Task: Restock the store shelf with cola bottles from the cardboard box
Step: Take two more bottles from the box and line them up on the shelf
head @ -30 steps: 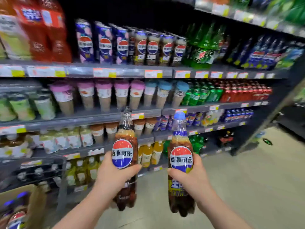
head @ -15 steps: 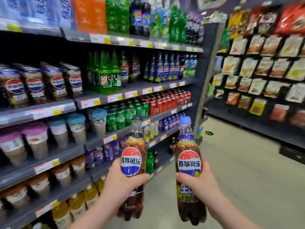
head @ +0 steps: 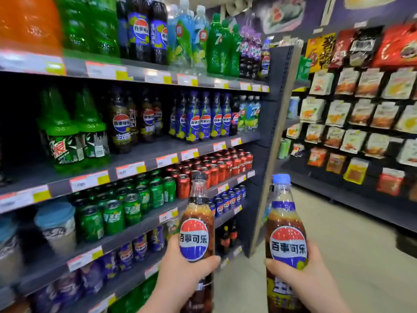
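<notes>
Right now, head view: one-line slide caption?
Left hand holds a black-capped cola bottle, right hand a blue-capped cola bottle, facing the drinks shelf.

We raise both forearms from the bottom of the view, side by side and apart. Our left hand (head: 180, 276) wraps the black-capped cola bottle (head: 196, 213) at mid-body, with the thumb across the front just under the round logo and the fingers curled round the far side. Our right hand (head: 311, 276) grips the blue-capped cola bottle (head: 284, 213) the same way, mirrored. We hold both bottles upright.
</notes>
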Demonstrator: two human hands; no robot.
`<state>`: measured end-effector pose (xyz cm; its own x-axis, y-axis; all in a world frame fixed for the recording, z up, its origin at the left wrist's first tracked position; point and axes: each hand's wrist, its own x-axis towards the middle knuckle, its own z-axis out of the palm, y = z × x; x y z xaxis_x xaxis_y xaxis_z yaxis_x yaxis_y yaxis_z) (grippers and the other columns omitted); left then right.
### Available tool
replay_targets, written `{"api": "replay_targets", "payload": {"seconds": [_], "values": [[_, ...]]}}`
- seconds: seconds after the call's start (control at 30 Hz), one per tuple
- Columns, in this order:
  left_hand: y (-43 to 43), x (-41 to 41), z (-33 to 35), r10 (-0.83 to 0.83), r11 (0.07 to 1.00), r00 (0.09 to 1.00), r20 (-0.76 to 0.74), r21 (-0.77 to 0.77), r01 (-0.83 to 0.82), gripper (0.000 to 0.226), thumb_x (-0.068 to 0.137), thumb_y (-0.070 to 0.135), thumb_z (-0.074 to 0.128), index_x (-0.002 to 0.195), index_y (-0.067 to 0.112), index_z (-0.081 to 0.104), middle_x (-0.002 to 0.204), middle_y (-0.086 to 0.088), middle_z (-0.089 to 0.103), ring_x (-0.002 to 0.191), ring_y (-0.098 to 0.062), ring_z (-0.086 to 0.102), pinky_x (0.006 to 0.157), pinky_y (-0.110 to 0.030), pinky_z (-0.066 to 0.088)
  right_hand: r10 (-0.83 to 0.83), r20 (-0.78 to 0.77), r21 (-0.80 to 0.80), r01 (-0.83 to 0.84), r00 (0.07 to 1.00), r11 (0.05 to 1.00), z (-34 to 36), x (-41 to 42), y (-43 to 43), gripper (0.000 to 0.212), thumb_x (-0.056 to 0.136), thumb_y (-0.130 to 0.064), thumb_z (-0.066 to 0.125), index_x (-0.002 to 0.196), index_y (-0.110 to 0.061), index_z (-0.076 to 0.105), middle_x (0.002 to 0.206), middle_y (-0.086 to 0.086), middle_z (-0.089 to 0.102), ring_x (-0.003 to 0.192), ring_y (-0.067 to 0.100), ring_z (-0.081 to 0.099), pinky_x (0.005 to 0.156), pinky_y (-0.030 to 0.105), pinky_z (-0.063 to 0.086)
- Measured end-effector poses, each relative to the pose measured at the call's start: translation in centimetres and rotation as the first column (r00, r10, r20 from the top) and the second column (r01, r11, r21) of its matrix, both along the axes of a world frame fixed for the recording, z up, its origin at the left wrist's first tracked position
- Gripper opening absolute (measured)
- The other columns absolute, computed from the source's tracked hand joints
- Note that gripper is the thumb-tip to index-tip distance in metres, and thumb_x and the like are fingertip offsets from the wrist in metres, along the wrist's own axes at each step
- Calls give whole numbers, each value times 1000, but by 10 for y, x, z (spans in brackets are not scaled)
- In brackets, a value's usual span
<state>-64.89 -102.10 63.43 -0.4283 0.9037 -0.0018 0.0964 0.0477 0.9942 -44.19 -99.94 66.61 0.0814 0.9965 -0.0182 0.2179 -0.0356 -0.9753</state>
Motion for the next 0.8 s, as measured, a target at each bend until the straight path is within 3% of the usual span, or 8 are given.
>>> {"api": "replay_targets", "payload": {"seconds": [0.1, 0.23, 0.3, 0.4, 0.5, 0.63, 0.7, 0.8], "values": [[41, 4, 3, 57, 998, 998, 15, 14, -57, 68, 48, 24, 90, 102, 29, 48, 96, 12, 61, 87, -6, 58, 70, -25, 43, 66, 10, 22, -67, 998, 998, 3, 5, 59, 66, 57, -1, 85, 112, -13, 49, 87, 2, 66, 76, 17, 63, 61, 27, 45], [81, 10, 2, 246, 969, 969, 11, 17, -246, 67, 51, 24, 89, 104, 26, 49, 96, 15, 58, 85, -5, 55, 78, -29, 39, 225, 60, 57, -229, 972, 972, 12, 5, 145, 60, 56, -16, 86, 102, -28, 49, 91, -4, 64, 84, 19, 64, 79, 39, 52], [95, 11, 4, 343, 938, 939, 35, 31, -344, 75, 49, 22, 91, 113, 19, 50, 99, 8, 61, 87, -13, 57, 80, -30, 39, 325, 69, 80, -330, 943, 940, 22, 0, 183, 56, 59, -15, 84, 101, -25, 49, 87, -6, 63, 79, 13, 62, 69, 32, 50], [108, 13, 11, 492, 870, 870, 28, 27, -493, 86, 34, 30, 92, 110, 18, 54, 105, -5, 64, 93, -22, 58, 83, -32, 40, 482, 97, 109, -491, 871, 865, 40, -18, 231, 47, 63, -14, 82, 92, -26, 48, 88, -2, 65, 76, 10, 61, 59, 21, 46], [115, 11, 14, 617, 787, 786, -26, 30, -617, 103, 12, 50, 78, 109, 22, 57, 106, -3, 66, 97, -23, 61, 87, -34, 43, 602, 82, 155, -606, 795, 780, 55, -50, 271, 47, 64, -14, 82, 92, -29, 47, 92, -2, 65, 83, 15, 63, 70, 28, 51], [120, -2, 18, 671, 741, 739, -56, 53, -669, 122, -6, 59, 79, 109, 23, 58, 100, 4, 69, 90, -15, 63, 82, -31, 44, 686, 80, 224, -683, 723, 695, 71, -105, 307, 54, 63, -13, 83, 103, -22, 46, 92, -2, 64, 81, 12, 62, 74, 30, 52], [126, -12, 25, 700, 713, 712, -51, 84, -696, 110, 0, 53, 86, 103, 24, 60, 95, 5, 70, 83, -8, 63, 76, -28, 45, 710, 96, 261, -706, 698, 659, 78, -137, 325, 56, 63, -15, 83, 104, -21, 46, 93, -3, 63, 80, 12, 61, 75, 30, 51], [137, -31, 33, 757, 645, 653, 30, 130, -753, 66, 36, 18, 94, 86, 31, 53, 89, 12, 64, 78, -2, 57, 75, -31, 40, 738, 95, 294, -727, 668, 620, 87, -185, 346, 55, 64, -18, 82, 105, -20, 46, 90, -5, 62, 77, 10, 59, 71, 27, 47]]}}
